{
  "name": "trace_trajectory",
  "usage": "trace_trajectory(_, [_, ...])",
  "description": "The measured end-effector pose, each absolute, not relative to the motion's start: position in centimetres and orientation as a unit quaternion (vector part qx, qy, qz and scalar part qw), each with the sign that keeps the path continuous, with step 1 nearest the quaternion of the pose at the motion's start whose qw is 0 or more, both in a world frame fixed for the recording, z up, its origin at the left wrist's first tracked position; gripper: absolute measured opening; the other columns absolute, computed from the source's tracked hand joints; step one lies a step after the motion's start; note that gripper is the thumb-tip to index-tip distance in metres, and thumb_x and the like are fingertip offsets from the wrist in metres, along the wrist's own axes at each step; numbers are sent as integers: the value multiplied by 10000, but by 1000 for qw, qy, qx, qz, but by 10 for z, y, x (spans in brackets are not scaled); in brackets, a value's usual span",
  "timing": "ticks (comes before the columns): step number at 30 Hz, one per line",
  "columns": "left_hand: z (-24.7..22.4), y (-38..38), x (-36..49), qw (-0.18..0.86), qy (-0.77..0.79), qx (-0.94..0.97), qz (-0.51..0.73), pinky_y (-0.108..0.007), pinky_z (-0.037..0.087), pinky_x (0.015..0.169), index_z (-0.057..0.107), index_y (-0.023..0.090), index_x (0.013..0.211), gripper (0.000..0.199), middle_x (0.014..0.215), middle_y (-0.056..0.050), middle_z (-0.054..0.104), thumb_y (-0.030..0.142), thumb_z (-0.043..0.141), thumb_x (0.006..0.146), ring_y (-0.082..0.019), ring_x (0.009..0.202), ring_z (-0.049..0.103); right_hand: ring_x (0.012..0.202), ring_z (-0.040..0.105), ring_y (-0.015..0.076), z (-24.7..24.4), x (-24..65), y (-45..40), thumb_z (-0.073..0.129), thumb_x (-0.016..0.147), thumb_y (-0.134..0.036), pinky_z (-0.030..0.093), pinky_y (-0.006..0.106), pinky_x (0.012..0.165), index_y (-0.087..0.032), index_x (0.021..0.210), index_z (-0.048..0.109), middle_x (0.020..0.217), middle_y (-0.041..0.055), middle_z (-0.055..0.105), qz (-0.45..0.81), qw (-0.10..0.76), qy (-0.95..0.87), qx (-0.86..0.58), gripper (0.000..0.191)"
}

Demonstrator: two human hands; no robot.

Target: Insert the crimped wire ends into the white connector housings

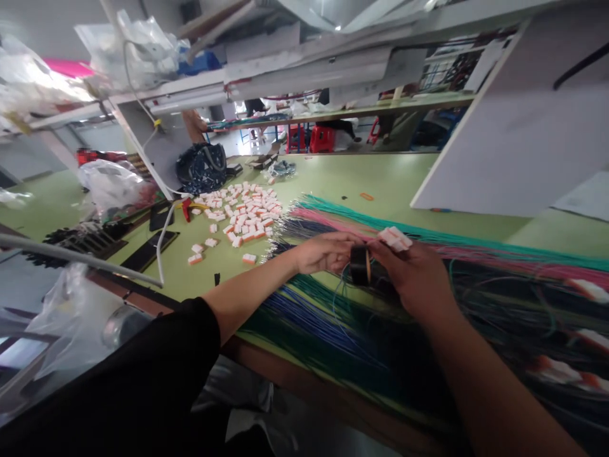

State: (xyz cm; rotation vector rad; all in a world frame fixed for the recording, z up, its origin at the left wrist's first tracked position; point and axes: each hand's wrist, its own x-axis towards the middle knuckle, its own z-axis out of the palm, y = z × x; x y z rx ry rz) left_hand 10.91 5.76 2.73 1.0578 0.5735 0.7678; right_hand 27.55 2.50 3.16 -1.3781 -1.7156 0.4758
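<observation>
The right hand is holding a white connector; a black roll is sitting between it and the left hand; wires are lying beneath both.

With the person's hands as the clock's hub, I see a roll between the left hand and the right hand, and a connector block in the right. Wires lie beneath both on the table, running toward three o'clock, where more blocks rest. At ten, a heap of connectors sits beside the wire ends, a bag behind it. A panel stands at two; stools stand beyond the table, between eleven and twelve
</observation>
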Motion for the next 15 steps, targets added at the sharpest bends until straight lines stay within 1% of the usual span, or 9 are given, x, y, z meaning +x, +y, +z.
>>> trace_trajectory(2, [29, 58, 107, 737, 286, 509, 341, -183, 264, 388, 610, 139, 733, 174, 508, 24, 455, 56, 490, 826, -42, 392, 364, 583, 467, 147, 39, 281, 23, 500, 758, -551, 365, 276, 549, -203, 597, 502, 579, 3, 503, 189, 388, -722, -541, 383])
trace_trajectory(5, [31, 54, 108, 695, 337, 553, 313, -184, 250, 401, 587, 144, 687, 184, 515, 27, 470, 85, 509, 843, -27, 393, 343, 592, 485, 142, 44, 285, 21, 490, 765, -560, 368, 264, 549, -199, 617, 534, 622, 12, 554, 227, 339, -761, -504, 393])
trace_trajectory(8, [32, 51, 112, 649, 348, 611, 289, -194, 225, 407, 530, 148, 672, 154, 548, 30, 513, 58, 557, 794, -15, 396, 332, 595, 509, 149, 42, 285, 21, 490, 780, -519, 364, 261, 549, -194, 649, 570, 628, 20, 583, 234, 317, -753, -527, 359])
trace_trajectory(11, [28, 50, 118, 606, 348, 653, 292, -196, 245, 435, 463, 162, 682, 192, 531, 69, 472, 36, 600, 728, -23, 424, 367, 614, 531, 168, 42, 280, 20, 499, 786, -449, 360, 270, 568, -191, 663, 598, 631, 32, 606, 176, 301, -751, -561, 302])
trace_trajectory(15, [22, 51, 124, 512, 368, 702, 331, -215, 313, 498, 457, 169, 755, 174, 547, 73, 501, 129, 623, 725, -61, 490, 442, 718, 586, 228, 46, 271, 18, 495, 804, -368, 363, 293, 602, -165, 767, 655, 758, 101, 673, 44, 279, -735, -616, 261])
